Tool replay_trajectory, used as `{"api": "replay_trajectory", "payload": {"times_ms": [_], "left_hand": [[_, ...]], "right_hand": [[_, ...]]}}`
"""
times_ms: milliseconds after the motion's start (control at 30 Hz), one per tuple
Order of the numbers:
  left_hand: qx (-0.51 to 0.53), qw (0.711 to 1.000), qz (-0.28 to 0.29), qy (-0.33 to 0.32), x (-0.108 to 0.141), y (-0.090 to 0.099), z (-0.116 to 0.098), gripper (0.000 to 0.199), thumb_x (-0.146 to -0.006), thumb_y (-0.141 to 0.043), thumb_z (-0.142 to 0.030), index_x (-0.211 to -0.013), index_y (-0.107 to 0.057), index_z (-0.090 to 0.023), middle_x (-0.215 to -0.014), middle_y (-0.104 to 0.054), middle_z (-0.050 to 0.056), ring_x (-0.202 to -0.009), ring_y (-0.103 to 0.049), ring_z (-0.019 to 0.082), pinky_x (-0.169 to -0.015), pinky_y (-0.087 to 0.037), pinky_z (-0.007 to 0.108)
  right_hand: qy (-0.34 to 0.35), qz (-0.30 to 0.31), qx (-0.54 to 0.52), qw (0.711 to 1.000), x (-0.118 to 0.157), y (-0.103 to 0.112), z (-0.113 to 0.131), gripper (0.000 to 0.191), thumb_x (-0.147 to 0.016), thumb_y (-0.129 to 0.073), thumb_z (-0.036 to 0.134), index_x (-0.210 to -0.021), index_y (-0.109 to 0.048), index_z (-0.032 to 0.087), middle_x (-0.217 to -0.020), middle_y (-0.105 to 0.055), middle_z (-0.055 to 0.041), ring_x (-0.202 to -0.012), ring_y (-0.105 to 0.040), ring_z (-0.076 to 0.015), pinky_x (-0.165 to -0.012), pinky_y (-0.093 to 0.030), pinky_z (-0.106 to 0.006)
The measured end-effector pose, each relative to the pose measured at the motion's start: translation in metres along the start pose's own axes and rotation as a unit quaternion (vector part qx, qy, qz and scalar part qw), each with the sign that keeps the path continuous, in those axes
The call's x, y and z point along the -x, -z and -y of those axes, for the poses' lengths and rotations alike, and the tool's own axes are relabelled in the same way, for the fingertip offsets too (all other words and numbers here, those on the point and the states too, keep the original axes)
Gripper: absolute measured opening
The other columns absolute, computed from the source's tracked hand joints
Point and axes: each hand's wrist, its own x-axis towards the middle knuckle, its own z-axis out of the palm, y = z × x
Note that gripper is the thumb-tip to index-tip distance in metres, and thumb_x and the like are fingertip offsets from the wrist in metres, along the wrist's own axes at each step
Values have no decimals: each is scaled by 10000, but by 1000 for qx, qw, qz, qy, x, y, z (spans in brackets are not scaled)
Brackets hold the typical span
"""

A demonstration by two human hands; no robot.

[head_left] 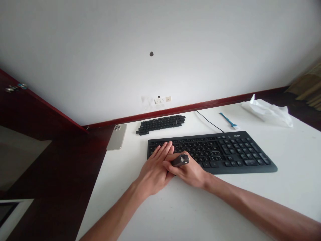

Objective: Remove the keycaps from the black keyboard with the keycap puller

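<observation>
My left hand (pixel 155 169) lies flat with its fingers on the front left corner of a black computer keyboard (pixel 220 152), touching my right hand. My right hand (pixel 192 172) curls around a small dark rectangular object (pixel 180 160), perhaps a keycap puller, though its exact kind is hard to tell. That object sits just in front of the keys, over the keyboard's lower edge. A cluster of loose black keycaps (pixel 160 124) lies beyond the keyboard, well out of reach of both fingertips.
A silver smartphone (pixel 116 136) lies face down at the white desk's (pixel 250 190) left edge. Further right are a blue small brush (pixel 228 119), a black cable (pixel 209 121) and crumpled white plastic (pixel 268 112). Dark red wood borders the desk at the wall and left.
</observation>
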Motion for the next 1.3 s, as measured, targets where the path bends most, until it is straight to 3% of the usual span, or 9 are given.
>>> {"api": "replay_trajectory", "payload": {"times_ms": [767,967,1067,1167,1233,1300], "left_hand": [[-21,1000,-2,-5,-1,1,1,653,-1118,-369,-378,-1675,-128,-140,-1731,-234,132,-1624,-152,250,-1318,-276,467],[6,1000,-19,-3,-3,2,-2,562,-1099,-382,-244,-1641,-246,-177,-1725,-276,113,-1626,-163,239,-1318,-282,488],[41,999,-6,3,-4,7,0,590,-1093,-443,-294,-1642,-249,-199,-1718,-296,115,-1620,-197,251,-1314,-294,510],[106,994,14,13,-3,16,6,718,-1019,-622,-358,-1637,-274,-242,-1699,-345,104,-1602,-264,277,-1300,-331,531],[154,988,22,21,-2,23,12,725,-931,-746,-357,-1567,-409,-274,-1663,-409,89,-1572,-338,296,-1269,-393,528],[196,980,21,33,-1,29,18,561,-873,-808,-322,-1390,-595,-278,-1604,-485,74,-1522,-424,298,-1235,-449,506]], "right_hand": [[20,-2,-50,999,0,2,1,330,-996,-559,288,-694,-462,199,-627,-462,35,-589,-349,-114,-555,-346,-262],[20,-93,-148,984,-2,1,-2,341,-1056,-486,402,-801,-560,187,-736,-552,-9,-676,-480,-145,-648,-446,-289],[21,-93,-148,984,-2,1,-4,349,-1050,-519,430,-806,-579,188,-760,-566,-15,-706,-498,-151,-679,-454,-296],[-20,-141,-190,971,-2,1,-6,441,-1058,-495,491,-731,-526,196,-678,-488,8,-634,-437,-135,-600,-410,-285],[-38,-169,-208,963,-3,1,-9,485,-1050,-504,521,-686,-497,200,-644,-461,14,-611,-415,-131,-571,-379,-284],[-44,-183,-212,959,-4,1,-11,507,-1041,-517,533,-660,-483,200,-637,-459,15,-611,-414,-130,-574,-369,-286]]}}
